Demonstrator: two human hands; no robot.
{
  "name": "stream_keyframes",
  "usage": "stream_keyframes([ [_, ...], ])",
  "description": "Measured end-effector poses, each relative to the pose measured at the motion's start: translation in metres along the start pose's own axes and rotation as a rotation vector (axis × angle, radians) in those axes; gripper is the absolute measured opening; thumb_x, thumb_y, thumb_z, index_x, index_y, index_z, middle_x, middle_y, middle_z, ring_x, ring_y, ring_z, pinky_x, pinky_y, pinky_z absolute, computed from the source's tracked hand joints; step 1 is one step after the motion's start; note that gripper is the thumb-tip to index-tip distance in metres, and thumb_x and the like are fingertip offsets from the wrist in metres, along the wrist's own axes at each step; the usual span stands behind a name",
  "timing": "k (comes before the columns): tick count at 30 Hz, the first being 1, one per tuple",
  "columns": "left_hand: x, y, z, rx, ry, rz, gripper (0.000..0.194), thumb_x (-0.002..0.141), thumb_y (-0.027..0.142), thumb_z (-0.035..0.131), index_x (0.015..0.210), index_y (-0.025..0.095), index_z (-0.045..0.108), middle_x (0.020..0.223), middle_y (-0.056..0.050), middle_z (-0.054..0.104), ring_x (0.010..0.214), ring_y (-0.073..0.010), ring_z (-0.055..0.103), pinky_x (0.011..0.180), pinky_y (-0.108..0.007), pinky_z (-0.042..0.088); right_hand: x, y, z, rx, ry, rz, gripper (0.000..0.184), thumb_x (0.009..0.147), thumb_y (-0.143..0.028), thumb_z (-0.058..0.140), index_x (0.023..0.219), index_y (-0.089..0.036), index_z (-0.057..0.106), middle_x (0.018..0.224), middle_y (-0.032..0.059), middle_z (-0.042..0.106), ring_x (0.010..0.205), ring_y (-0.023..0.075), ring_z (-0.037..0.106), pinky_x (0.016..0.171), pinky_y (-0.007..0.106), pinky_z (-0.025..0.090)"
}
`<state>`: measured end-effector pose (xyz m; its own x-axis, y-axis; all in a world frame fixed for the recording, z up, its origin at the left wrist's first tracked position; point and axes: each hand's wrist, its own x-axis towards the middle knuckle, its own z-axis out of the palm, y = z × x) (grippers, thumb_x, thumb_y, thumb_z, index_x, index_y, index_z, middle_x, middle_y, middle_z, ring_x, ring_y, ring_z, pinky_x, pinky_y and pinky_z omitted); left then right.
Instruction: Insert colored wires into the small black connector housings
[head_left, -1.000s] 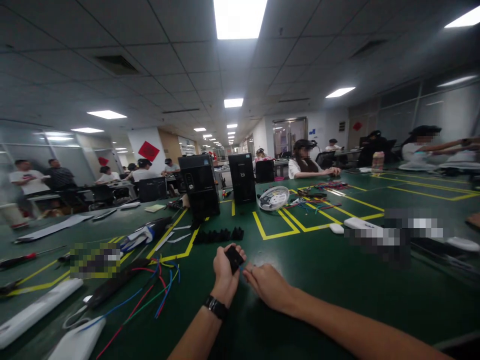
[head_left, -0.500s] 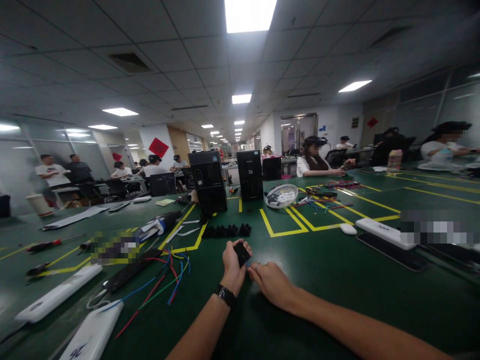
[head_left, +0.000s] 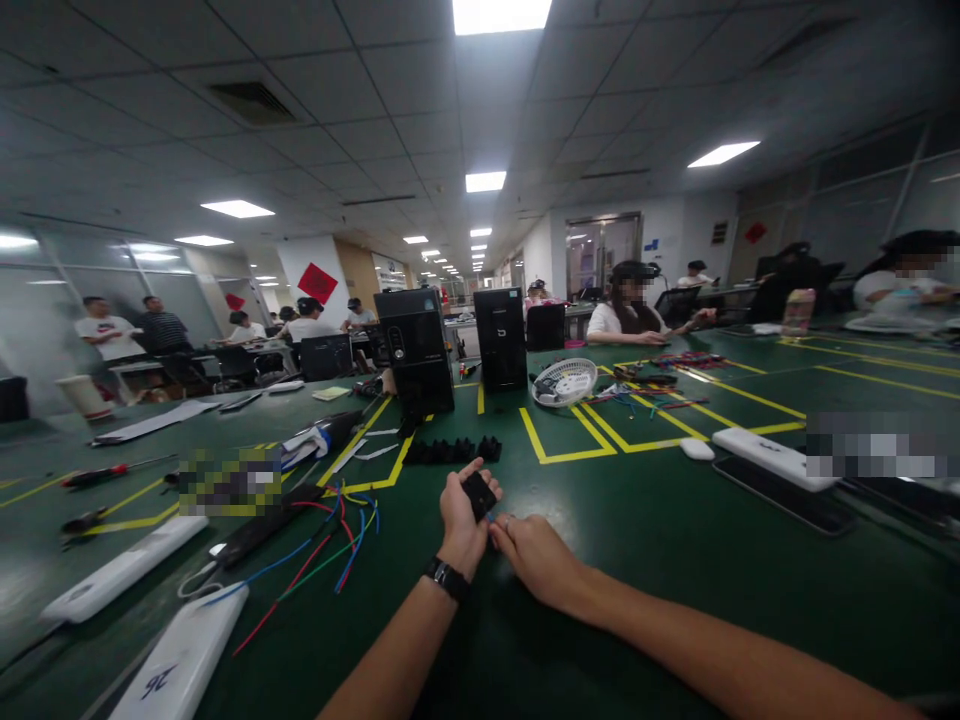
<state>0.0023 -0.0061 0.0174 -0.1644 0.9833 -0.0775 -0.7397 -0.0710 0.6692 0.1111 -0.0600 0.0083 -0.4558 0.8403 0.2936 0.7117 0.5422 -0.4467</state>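
My left hand (head_left: 461, 525), with a black watch on its wrist, is closed around a small black block (head_left: 478, 495), one face of it turned up. Just to the right, my right hand (head_left: 541, 555) is pinched, its fingertips close against the block's lower edge. A tiny bit of blue shows at those fingertips; what they hold is too small to make out. Beyond my hands, a row of similar black blocks (head_left: 454, 451) sits on the green table (head_left: 637, 560). Loose red, blue and green wires (head_left: 349, 550) lie to the left.
Two black computer towers (head_left: 416, 350) stand at the back. A white basket (head_left: 564, 382) and more wires (head_left: 660, 400) lie right of them. White power banks (head_left: 180, 655), a screwdriver (head_left: 112, 472) and papers are on the left. A phone (head_left: 784, 495) lies on the right. Several people sit farther off.
My right hand has shifted slightly up and left, closer to the black block. My left hand has risen a little with the block still in it. The view has tilted slightly.
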Motion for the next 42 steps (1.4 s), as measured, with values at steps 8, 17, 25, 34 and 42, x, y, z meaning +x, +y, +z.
stream_keyframes([
  [8, 0.000, 0.001, -0.005, 0.382, -0.139, 0.417, 0.028, 0.078, 0.030, 0.052, 0.101, 0.016, 0.056, 0.063, 0.001, 0.057, 0.050, -0.0105, 0.052, 0.047, -0.020, 0.039, -0.003, -0.007, 0.001, 0.183, 0.098, 0.017, 0.036, 0.096, -0.023, 0.034, 0.073, -0.017, 0.061, 0.069, 0.0008, 0.064, 0.064, 0.0116, 0.059, 0.063, 0.021, 0.037],
  [17, 0.004, 0.009, -0.003, 0.252, -0.113, 0.303, 0.031, 0.076, 0.030, 0.054, 0.104, 0.017, 0.054, 0.068, 0.000, 0.057, 0.055, -0.0123, 0.055, 0.051, -0.023, 0.042, 0.008, 0.007, -0.019, 0.249, 0.141, -0.013, 0.036, 0.095, -0.024, 0.036, 0.071, -0.017, 0.062, 0.066, -0.0010, 0.061, 0.063, 0.0106, 0.057, 0.063, 0.021, 0.036],
  [25, 0.010, 0.004, 0.005, 0.220, -0.085, 0.334, 0.026, 0.074, 0.024, 0.053, 0.100, 0.022, 0.049, 0.066, 0.002, 0.055, 0.053, -0.0115, 0.054, 0.052, -0.023, 0.043, 0.002, 0.008, -0.015, 0.204, 0.101, 0.045, 0.038, 0.095, -0.025, 0.035, 0.073, -0.017, 0.065, 0.067, 0.0006, 0.064, 0.063, 0.0113, 0.057, 0.062, 0.021, 0.035],
  [34, 0.029, 0.036, -0.027, 0.099, 0.010, 0.028, 0.023, 0.076, 0.022, 0.049, 0.099, 0.020, 0.045, 0.065, 0.000, 0.056, 0.050, -0.0149, 0.055, 0.049, -0.027, 0.043, 0.003, 0.013, -0.022, 0.214, 0.162, 0.046, 0.032, 0.097, -0.030, 0.032, 0.087, -0.018, 0.060, 0.072, 0.0000, 0.060, 0.066, 0.0123, 0.057, 0.066, 0.023, 0.038],
  [42, 0.001, -0.026, -0.005, 0.264, -0.030, -0.207, 0.038, 0.085, 0.050, 0.050, 0.092, 0.013, 0.056, 0.075, -0.005, 0.061, 0.063, -0.0148, 0.060, 0.061, -0.026, 0.047, 0.007, 0.025, -0.045, -0.033, 0.030, -0.034, 0.061, 0.072, -0.039, 0.071, 0.126, -0.026, 0.047, 0.109, 0.0048, 0.055, 0.095, 0.0208, 0.057, 0.081, 0.030, 0.041],
])
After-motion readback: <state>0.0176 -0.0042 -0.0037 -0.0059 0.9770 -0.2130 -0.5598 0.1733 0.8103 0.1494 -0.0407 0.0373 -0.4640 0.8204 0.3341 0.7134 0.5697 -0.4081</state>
